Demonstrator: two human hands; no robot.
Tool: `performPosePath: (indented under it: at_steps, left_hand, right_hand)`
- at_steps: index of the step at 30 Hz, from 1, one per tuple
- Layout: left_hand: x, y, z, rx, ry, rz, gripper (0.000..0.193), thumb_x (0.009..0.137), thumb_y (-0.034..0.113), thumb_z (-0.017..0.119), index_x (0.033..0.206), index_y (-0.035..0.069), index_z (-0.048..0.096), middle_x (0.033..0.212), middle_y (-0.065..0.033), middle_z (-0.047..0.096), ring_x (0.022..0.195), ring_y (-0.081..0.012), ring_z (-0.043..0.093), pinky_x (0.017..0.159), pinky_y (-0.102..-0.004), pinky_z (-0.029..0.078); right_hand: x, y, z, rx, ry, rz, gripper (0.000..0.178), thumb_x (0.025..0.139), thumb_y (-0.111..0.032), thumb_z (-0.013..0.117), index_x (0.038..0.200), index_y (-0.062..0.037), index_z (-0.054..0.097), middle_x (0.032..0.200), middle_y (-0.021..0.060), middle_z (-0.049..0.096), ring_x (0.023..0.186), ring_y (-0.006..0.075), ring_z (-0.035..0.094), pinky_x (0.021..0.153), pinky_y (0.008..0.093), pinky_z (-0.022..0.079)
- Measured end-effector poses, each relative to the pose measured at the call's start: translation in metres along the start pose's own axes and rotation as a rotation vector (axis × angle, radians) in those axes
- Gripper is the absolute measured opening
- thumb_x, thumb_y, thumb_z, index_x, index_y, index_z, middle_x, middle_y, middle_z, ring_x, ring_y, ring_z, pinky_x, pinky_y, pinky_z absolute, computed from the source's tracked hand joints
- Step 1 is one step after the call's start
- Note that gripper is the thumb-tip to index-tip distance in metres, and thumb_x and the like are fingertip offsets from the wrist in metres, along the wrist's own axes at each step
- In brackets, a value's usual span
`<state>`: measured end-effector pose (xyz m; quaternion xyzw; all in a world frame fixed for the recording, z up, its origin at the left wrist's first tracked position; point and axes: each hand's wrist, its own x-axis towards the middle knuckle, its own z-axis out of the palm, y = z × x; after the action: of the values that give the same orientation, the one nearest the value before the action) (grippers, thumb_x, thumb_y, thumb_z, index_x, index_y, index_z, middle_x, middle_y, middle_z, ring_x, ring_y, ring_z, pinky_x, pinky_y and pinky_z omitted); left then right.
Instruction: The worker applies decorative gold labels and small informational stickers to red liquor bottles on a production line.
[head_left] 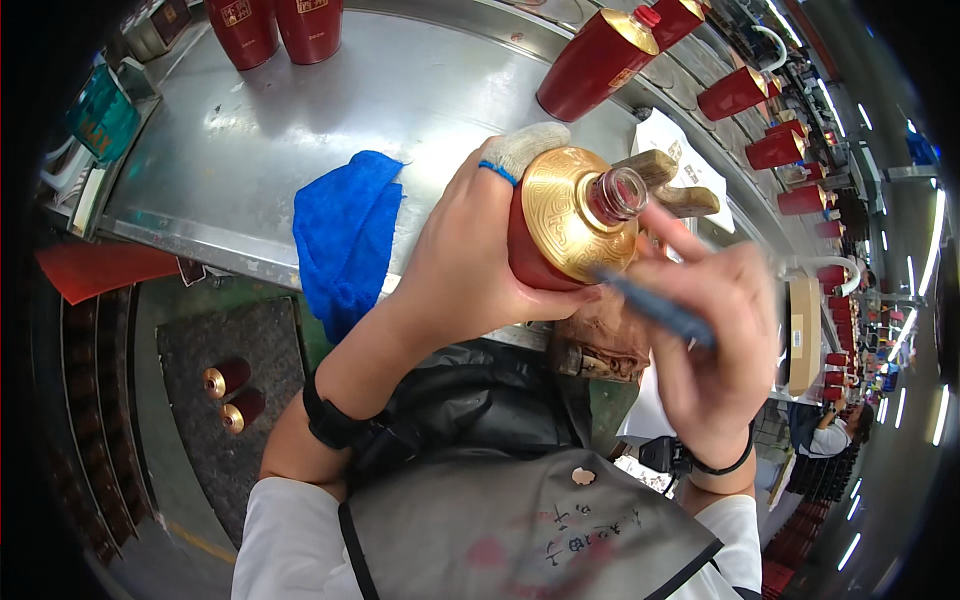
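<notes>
My left hand (450,250) grips a dark red bottle (572,212), tilted so its gold patterned shoulder and uncapped clear glass neck point right. A grey cloth cover with a blue band sits on one finger of that hand. In my right hand (728,335), blurred by motion, is a slim dark blue-grey pen-like tool (660,308). Its tip lies against or very close to the lower edge of the gold shoulder; contact cannot be made out. A blue cloth (350,235) hangs over the bench edge, left of my left forearm.
Under the bottle is a metal bench (400,75). Two red bottles (308,30) stand at its far left, and another red bottle (598,62) with a red cap is at the far right. More bottles line a conveyor (690,95). Two small bottles (240,408) are below left.
</notes>
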<state>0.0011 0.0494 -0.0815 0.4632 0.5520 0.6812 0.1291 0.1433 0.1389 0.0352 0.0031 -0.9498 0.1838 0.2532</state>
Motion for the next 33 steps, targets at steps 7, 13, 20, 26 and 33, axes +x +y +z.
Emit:
performPosePath:
  at_steps: [7,13,20,26,33]
  left_hand:
    - [-0.006,0.008,-0.007,0.03,-0.041,-0.011,0.107,0.059,0.022,0.094,0.143,-0.001,0.03,0.133,-0.0194,0.048,0.122,-0.0321,0.051,0.103,-0.0406,0.042]
    - [0.017,0.013,-0.029,-0.162,-0.251,-0.011,0.121,0.059,0.013,0.093,0.152,0.0,0.017,0.148,-0.0153,0.04,0.132,-0.0215,0.046,0.11,-0.0355,0.038]
    - [0.017,0.001,-0.024,-0.004,-0.249,0.007,0.102,0.056,0.03,0.092,0.14,0.002,0.041,0.123,-0.0153,0.06,0.114,-0.0288,0.06,0.098,-0.0369,0.046]
    - [0.008,0.003,-0.006,0.035,-0.092,0.034,0.093,0.053,0.034,0.093,0.128,0.001,0.049,0.115,-0.0161,0.059,0.108,-0.0378,0.057,0.093,-0.0442,0.045]
    - [-0.003,0.008,0.009,0.009,0.047,0.022,0.091,0.056,0.031,0.093,0.128,0.0,0.045,0.118,-0.0205,0.055,0.109,-0.0422,0.053,0.091,-0.0479,0.045]
  right_hand:
    - [-0.004,-0.003,-0.009,-0.025,-0.122,-0.034,0.037,0.066,0.015,0.069,0.1,0.0027,0.067,0.077,0.0108,0.051,0.07,0.0226,0.054,0.095,0.0504,0.055]
    - [0.003,0.008,-0.001,0.016,0.097,-0.011,0.033,0.069,0.017,0.066,0.1,0.0057,0.065,0.076,0.0106,0.049,0.071,0.0223,0.054,0.091,0.046,0.058]
    - [0.003,-0.006,-0.016,0.042,-0.125,-0.003,0.038,0.06,0.016,0.065,0.095,0.0022,0.069,0.075,0.0094,0.047,0.069,0.0222,0.054,0.099,0.0515,0.052]
    - [0.0,-0.008,-0.002,0.005,0.009,0.049,0.034,0.063,0.01,0.07,0.095,-0.0007,0.071,0.076,0.0083,0.052,0.069,0.0222,0.056,0.1,0.052,0.049]
    - [0.001,-0.002,-0.006,0.027,0.076,0.118,0.032,0.067,0.01,0.073,0.096,-0.0019,0.067,0.081,0.0094,0.059,0.094,0.0319,0.066,0.101,0.0514,0.048]
